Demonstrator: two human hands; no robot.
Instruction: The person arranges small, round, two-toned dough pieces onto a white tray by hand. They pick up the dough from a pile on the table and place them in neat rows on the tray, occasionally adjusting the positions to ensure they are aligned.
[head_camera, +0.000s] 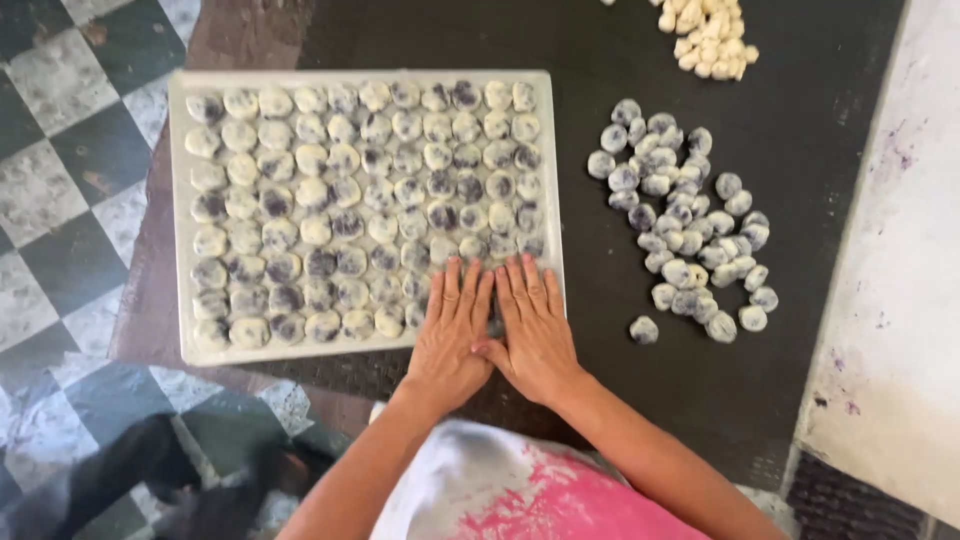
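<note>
Nearest, at six o'clock, the left hand (450, 335) and right hand (533, 330) lie flat side by side, fingers straight and pressed together, on the white tray (177, 215) (its near right corner). Purple-speckled dough balls (340, 190) fill it; a loose pile (685, 225) sits at three o'clock, pale dough pieces (708, 35) at one.

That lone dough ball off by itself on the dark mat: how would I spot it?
Start at the white tray, then move right to the loose pile of purple-speckled balls on the dark mat. Just below-left of the pile sits the lone ball, touching none of the others.
</note>
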